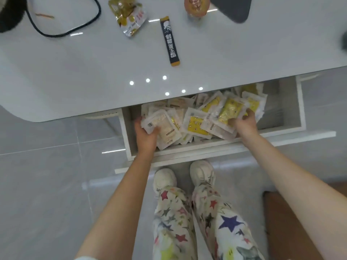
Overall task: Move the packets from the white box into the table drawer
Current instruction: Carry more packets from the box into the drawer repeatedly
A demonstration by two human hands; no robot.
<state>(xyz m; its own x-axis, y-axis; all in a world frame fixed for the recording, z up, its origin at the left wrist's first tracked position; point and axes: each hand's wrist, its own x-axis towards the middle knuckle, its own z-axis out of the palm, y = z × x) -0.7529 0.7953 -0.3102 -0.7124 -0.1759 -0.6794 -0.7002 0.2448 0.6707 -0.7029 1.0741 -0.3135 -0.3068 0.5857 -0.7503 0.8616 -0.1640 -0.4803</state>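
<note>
Our left hand (145, 136) and right hand (244, 123) each grip packets (195, 124) heaped in the open drawer (187, 152). We judge them light, slick and floppy, best gathered in bunches by their flat faces.

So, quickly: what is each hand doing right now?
Left hand: grips pale packets in the drawer.
Right hand: grips yellow packets.

The table drawer (272, 111) stands pulled open, shallow and white-walled. Inside it the packets (195, 122) lie in a loose, overlapping heap. They are flat white-edged sachets, many with yellow fronts, covering its left and middle and leaving the right end bare.
</note>
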